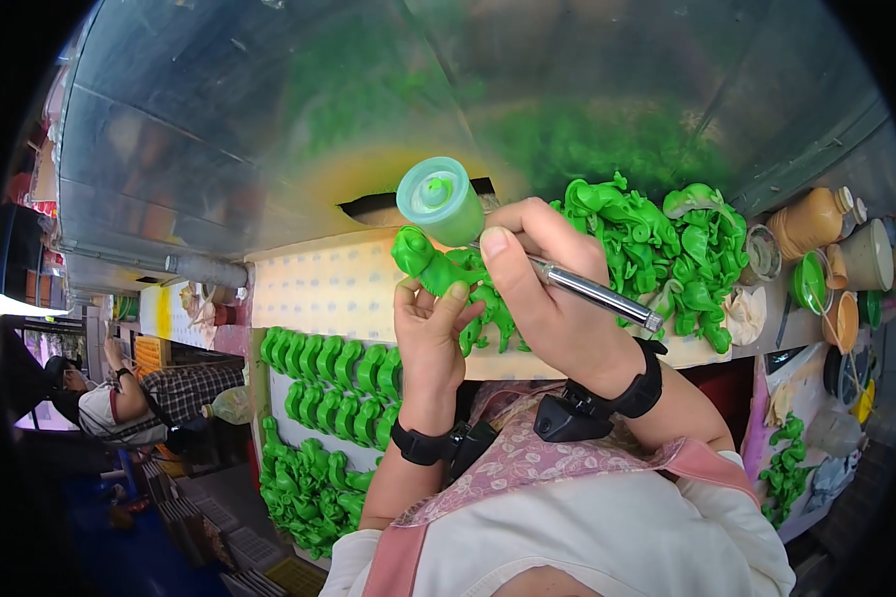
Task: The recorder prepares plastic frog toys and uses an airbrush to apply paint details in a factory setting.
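Note:
My left hand (430, 338) pinches a glossy green toy animal figure (415, 256), its rounded head pointing up and to the left. My right hand (558, 289) grips a silver airbrush (607, 297) like a pen. A translucent teal paint cup (438, 204) with green paint inside sits at the airbrush's front end, just above the toy figure. More green figures (486, 316) show beside and behind my left fingers. To the right of my right hand lies a heap of green toy figures (657, 254). Both wrists wear black straps with small devices.
A metal booth wall (269, 119) rises ahead, with a dark slot behind the paint cup. Patterned paper (319, 284) covers the bench. Rows of green figures (334, 363) and a pile (309, 488) lie left. Jars and cups (811, 224) crowd the right. Another person (159, 398) sits far left.

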Demonstrator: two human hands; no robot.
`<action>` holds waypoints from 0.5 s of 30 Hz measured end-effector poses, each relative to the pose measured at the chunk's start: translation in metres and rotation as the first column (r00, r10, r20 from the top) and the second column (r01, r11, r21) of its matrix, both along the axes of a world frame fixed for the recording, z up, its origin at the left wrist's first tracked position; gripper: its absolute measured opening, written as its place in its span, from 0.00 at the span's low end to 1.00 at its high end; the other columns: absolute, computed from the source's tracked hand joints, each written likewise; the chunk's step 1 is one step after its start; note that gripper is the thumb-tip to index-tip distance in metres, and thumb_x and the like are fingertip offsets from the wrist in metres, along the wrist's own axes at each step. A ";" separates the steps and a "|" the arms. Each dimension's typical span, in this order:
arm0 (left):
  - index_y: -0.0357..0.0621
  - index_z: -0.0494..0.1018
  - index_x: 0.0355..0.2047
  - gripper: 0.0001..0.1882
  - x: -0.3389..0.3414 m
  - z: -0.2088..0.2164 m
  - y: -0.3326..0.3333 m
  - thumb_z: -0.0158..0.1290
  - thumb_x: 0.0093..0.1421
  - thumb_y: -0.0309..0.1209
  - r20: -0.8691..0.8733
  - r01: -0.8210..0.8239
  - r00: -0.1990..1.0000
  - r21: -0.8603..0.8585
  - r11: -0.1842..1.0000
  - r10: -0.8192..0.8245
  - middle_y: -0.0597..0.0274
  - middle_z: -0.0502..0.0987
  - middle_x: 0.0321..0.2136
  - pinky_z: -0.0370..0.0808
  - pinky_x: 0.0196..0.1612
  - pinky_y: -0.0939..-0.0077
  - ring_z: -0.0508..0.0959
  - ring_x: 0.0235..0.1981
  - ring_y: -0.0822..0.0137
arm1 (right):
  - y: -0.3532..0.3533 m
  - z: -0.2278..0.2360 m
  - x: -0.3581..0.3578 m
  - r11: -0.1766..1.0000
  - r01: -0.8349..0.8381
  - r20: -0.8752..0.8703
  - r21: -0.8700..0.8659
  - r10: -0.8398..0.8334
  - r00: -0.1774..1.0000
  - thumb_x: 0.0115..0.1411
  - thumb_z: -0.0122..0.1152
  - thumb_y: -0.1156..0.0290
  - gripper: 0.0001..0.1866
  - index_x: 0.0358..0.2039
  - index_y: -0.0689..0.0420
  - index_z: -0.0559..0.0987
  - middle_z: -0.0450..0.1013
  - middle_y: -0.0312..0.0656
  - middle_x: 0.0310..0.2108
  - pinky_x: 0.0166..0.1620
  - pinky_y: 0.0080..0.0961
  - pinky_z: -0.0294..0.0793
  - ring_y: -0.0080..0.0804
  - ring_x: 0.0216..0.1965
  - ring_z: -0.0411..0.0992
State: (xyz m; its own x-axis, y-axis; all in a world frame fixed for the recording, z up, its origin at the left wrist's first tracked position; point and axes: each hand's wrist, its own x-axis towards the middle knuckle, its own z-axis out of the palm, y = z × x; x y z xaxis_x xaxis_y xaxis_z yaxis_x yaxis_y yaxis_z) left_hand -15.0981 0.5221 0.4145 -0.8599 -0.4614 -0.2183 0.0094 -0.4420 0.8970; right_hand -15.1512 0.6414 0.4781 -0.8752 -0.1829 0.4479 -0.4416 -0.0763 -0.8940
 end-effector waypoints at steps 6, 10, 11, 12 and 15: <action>0.38 0.58 0.41 0.18 0.001 -0.001 -0.003 0.50 0.51 0.22 -0.056 0.043 0.997 0.004 0.999 -0.043 0.55 0.69 0.38 0.76 0.31 0.77 0.73 0.36 0.64 | 0.005 0.005 -0.001 1.000 -0.012 0.038 0.001 0.012 0.999 0.54 0.49 0.70 0.08 0.23 0.61 0.69 0.65 0.39 0.10 0.16 0.19 0.60 0.24 0.11 0.65; 0.36 0.60 0.43 0.16 0.002 -0.006 -0.011 0.45 0.55 0.30 -0.149 0.142 0.982 0.196 0.970 -0.114 0.53 0.69 0.38 0.76 0.30 0.76 0.74 0.35 0.65 | 0.009 0.006 0.001 0.997 -0.066 0.089 -0.029 0.069 0.994 0.54 0.50 0.70 0.08 0.24 0.62 0.69 0.65 0.39 0.10 0.16 0.18 0.60 0.23 0.11 0.65; 0.36 0.61 0.43 0.17 0.003 -0.007 -0.013 0.43 0.56 0.33 -0.158 0.157 0.980 0.253 0.954 -0.120 0.53 0.70 0.38 0.77 0.31 0.75 0.74 0.34 0.66 | 0.010 0.006 0.001 0.998 -0.047 0.089 -0.030 0.049 0.995 0.54 0.50 0.70 0.08 0.24 0.62 0.69 0.65 0.39 0.10 0.16 0.18 0.60 0.23 0.11 0.65; 0.36 0.61 0.43 0.17 0.003 -0.008 -0.015 0.43 0.56 0.33 -0.166 0.169 0.978 0.254 0.952 -0.130 0.53 0.70 0.38 0.77 0.31 0.75 0.74 0.34 0.66 | 0.010 0.006 0.002 0.998 -0.053 0.109 -0.029 0.056 0.992 0.55 0.49 0.69 0.09 0.24 0.62 0.68 0.63 0.35 0.12 0.17 0.15 0.56 0.17 0.13 0.60; 0.37 0.61 0.44 0.19 0.004 -0.009 -0.016 0.40 0.58 0.38 -0.180 0.177 0.977 0.382 0.907 -0.114 0.51 0.70 0.38 0.76 0.30 0.76 0.75 0.32 0.67 | 0.012 0.006 0.002 0.998 -0.050 0.111 -0.026 0.053 0.992 0.56 0.48 0.68 0.10 0.25 0.63 0.68 0.62 0.31 0.13 0.18 0.13 0.52 0.12 0.15 0.56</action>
State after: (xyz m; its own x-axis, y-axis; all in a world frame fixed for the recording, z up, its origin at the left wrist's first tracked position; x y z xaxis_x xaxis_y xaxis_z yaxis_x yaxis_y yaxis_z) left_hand -15.0938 0.5056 0.4058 -0.9478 -0.2320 -0.2189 0.0389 -0.7651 0.6428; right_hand -15.1489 0.6530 0.4841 -0.9096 -0.2195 0.3528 -0.3342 -0.1179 -0.9351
